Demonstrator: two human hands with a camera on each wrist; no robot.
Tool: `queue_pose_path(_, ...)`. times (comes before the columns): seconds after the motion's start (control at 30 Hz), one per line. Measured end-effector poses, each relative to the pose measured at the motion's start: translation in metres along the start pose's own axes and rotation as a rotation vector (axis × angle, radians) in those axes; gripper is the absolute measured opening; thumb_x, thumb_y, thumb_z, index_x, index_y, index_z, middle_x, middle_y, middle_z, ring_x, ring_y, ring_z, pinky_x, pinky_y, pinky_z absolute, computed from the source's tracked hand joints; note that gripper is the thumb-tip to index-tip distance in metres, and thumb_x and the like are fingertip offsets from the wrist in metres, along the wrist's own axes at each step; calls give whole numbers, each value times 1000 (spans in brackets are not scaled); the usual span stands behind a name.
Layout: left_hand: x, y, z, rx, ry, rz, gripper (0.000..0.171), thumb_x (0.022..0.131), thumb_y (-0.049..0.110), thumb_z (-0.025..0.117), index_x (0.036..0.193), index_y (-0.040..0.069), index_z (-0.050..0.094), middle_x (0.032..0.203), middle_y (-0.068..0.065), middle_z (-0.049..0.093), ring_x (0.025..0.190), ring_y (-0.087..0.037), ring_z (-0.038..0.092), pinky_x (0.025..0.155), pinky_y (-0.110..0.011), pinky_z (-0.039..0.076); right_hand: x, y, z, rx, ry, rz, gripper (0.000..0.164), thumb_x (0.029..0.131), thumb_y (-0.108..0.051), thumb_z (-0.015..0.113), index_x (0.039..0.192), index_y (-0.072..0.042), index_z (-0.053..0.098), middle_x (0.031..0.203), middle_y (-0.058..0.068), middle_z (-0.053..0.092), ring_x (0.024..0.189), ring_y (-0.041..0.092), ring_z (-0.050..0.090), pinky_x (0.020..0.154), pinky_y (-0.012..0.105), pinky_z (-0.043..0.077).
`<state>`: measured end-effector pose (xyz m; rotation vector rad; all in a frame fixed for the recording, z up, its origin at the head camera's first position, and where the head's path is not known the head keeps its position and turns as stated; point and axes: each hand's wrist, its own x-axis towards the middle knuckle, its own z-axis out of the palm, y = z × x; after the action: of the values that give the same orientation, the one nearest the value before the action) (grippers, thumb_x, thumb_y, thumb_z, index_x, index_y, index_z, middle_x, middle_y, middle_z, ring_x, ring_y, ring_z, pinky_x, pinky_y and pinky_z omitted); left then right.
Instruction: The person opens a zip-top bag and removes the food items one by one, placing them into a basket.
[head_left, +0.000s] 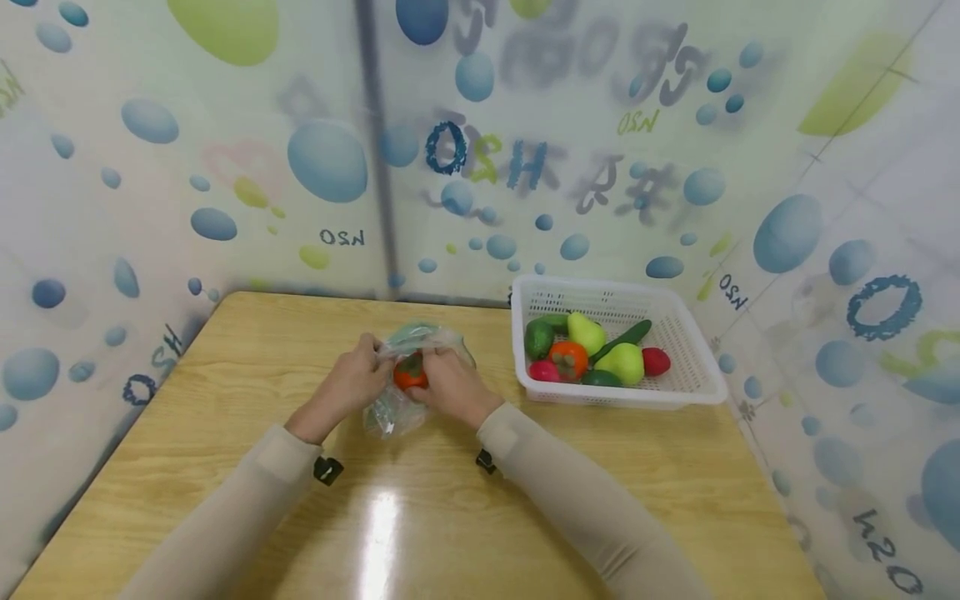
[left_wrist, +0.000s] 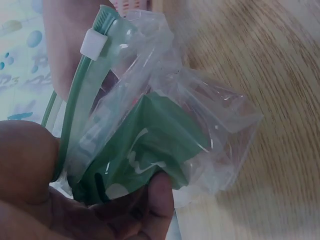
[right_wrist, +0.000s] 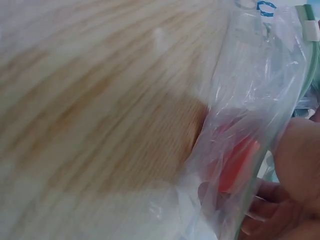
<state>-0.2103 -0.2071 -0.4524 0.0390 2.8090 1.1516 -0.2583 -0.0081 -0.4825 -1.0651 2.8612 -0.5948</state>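
Observation:
A clear zip bag with a green printed panel and a green zip strip with a white slider is held above the wooden table. My left hand grips the bag at its mouth, thumb and fingers curled on the plastic and green panel in the left wrist view. An orange-red persimmon with a green calyx sits at the bag's mouth between both hands. My right hand holds the persimmon, its fingers curled by it. Through the plastic in the right wrist view, the persimmon looks a blurred red.
A white plastic basket stands at the right back of the table. In it lie another persimmon, green pears, a cucumber, a dark green avocado-like fruit and red pieces. A printed curtain rises behind the table.

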Motion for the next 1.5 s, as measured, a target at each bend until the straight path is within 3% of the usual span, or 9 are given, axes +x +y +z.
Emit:
queue_pose_path(0.43,1,0,0,32,9,14,40,121,28,55,138,-8,58,86,-13,67,67,-21,60,60,-33,49,-6,-5,-4,-37,30,3,66,104,-31,92,158,-2,67,146,12,81,128,25,82,113,37,66)
queue_pose_path(0.77,-2,2,0,55,23,15,37,121,26,54,134,-8,61,120,-30,77,87,-29,73,68,-34,58,-14,-8,-14,-43,80,-13,75,99,-30,97,161,-4,65,156,10,77,137,24,77,123,39,60)
queue_pose_path(0.93,-5,2,-1,63,20,8,35,121,26,53,129,-7,61,110,-25,75,81,-28,68,66,-34,55,-21,-8,-19,-22,110,-50,71,99,-30,97,157,-1,68,154,13,76,137,27,76,122,40,61)
queue_pose_path(1.1,-7,4,-2,60,23,1,37,122,28,54,128,-7,61,101,-19,71,77,-25,63,65,-34,52,-31,-9,-26,14,104,-20,72,99,-31,96,157,0,67,156,17,73,138,29,75,119,40,63)
queue_pose_path(1.5,-6,3,-1,80,48,9,41,122,30,54,129,-9,61,97,-19,69,75,-26,65,63,-35,52,-47,-9,-44,89,107,-12,69,98,-22,94,156,0,66,153,18,73,126,31,79,110,42,68)
